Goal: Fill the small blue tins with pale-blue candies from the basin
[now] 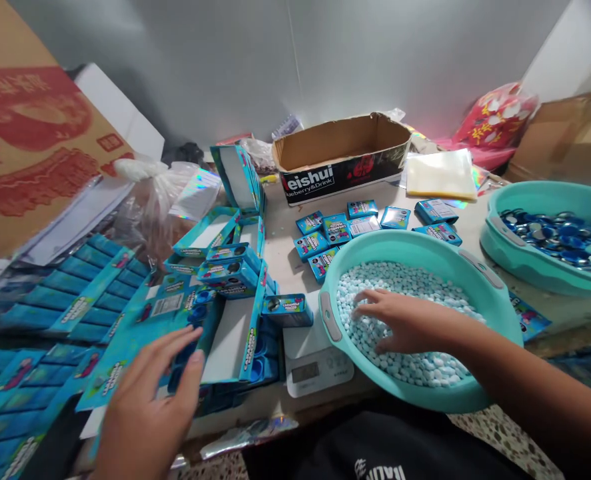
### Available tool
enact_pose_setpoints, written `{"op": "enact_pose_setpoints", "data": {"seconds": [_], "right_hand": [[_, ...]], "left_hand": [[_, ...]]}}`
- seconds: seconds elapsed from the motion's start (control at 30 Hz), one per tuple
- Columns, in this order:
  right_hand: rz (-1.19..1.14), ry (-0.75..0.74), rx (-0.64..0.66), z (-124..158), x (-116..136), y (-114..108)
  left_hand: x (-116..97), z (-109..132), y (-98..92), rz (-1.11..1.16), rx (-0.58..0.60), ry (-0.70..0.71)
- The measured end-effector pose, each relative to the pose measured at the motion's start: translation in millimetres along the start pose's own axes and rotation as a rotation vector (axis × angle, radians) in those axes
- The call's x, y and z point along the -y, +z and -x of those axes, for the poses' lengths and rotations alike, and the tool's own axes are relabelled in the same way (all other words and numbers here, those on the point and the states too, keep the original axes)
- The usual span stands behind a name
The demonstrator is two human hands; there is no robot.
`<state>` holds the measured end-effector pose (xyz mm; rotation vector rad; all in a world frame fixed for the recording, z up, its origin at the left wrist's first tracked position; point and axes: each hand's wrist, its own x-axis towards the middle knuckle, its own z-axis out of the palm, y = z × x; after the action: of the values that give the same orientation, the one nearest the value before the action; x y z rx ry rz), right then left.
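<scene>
My right hand (400,323) reaches into a turquoise basin (505,320) of small pale-blue candies (425,280). Its fingers are spread, with the tips touching the candies. At lower left my left hand (148,400) is open, thumb and fingers apart, close to several blue plastic containers (262,367) and an open blue display tray (230,340). Small printed candy boxes (230,273) are stacked at that tray's far end. Between the tray and the basin, one small box (288,310) stands on a white kitchen scale (320,373), whose display I cannot read.
Packed blue boxes (75,293) fill the left side. Behind the basin lie loose small boxes (335,228), an open black carton (345,170) and clear plastic sheets (440,175). A second turquoise basin (540,267) with shiny blue discs stands right. A large cardboard box (30,127) rises at left.
</scene>
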<state>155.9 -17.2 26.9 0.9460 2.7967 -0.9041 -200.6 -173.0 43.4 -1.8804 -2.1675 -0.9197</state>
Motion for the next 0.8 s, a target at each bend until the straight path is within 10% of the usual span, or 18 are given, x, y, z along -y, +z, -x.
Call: {"op": "enact_pose_setpoints", "data": {"seconds": [0.1,0.8], "right_hand": [[-0.023,0.047,0.030,-2.2,-0.1,0.4],[0.005,0.097,0.030,-6.6,-4.7,-1.4]], "left_hand": [[13.8,7.8,8.7,0.007,0.138,0.107],[-1.2,-0.3,32.6,-0.017,0.066,0.222]]}}
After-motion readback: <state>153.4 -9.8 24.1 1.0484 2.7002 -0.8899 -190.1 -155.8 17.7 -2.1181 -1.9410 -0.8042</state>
